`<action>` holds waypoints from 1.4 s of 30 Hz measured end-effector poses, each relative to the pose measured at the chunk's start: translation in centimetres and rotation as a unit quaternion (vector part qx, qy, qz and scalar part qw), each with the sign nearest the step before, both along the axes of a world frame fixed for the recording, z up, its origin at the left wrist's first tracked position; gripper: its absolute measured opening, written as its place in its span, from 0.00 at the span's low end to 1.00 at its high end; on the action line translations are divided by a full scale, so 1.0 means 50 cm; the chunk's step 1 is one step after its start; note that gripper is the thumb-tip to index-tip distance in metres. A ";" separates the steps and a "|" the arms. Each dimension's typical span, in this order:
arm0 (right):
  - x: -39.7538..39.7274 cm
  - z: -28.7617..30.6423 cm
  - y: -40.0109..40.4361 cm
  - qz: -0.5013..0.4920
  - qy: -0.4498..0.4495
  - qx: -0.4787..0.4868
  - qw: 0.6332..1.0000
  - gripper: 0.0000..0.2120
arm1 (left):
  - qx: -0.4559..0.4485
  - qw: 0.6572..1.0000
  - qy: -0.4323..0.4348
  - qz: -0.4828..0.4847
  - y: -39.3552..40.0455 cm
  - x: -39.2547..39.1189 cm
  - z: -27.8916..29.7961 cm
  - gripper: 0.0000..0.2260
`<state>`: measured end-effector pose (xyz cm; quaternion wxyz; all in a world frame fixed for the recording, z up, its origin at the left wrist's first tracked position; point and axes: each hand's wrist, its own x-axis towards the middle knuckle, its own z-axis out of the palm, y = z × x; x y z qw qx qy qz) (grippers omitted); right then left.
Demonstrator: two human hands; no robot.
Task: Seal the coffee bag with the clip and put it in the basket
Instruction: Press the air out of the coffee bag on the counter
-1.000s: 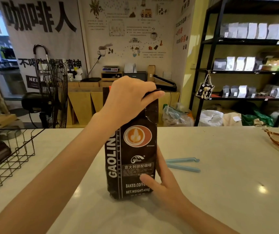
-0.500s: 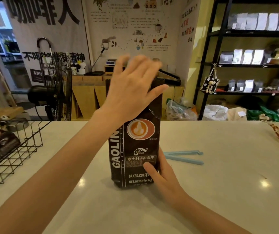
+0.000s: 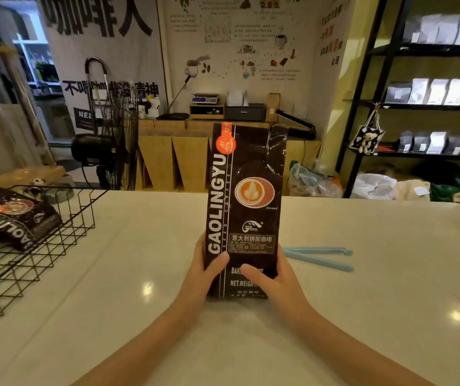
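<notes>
Hands: left hand [image 3: 206,270] dropped from top — both grip coffee bag [image 3: 247,207] base | right hand [image 3: 274,280] unchanged

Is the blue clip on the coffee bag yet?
No, the blue clip lies on the counter to the right of the coffee bag, whose top stands open and bare.

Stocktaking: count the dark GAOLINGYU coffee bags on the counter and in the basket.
2. One bag stands upright mid-counter, held by both hands. One bag lies in the wire basket at left. Others may be hidden beyond the frame.
</notes>
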<state>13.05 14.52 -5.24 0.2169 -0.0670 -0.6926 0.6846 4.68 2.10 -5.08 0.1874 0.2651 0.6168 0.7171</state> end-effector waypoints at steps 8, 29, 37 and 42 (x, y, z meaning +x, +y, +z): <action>-0.001 -0.015 -0.012 -0.001 0.032 -0.006 0.999 0.26 | -0.025 0.998 0.046 0.035 0.002 0.007 -0.013 0.36; -0.078 0.143 0.035 -0.050 0.063 -0.071 0.994 0.19 | 0.043 0.997 0.054 0.038 0.064 -0.068 0.185 0.20; -0.075 0.143 0.036 -0.093 0.071 -0.043 0.992 0.07 | 0.058 0.997 0.032 0.050 0.064 -0.069 0.183 0.05; -0.067 0.168 0.059 -0.038 0.087 -0.026 0.995 0.11 | 0.033 0.997 0.068 0.017 0.037 -0.083 0.216 0.07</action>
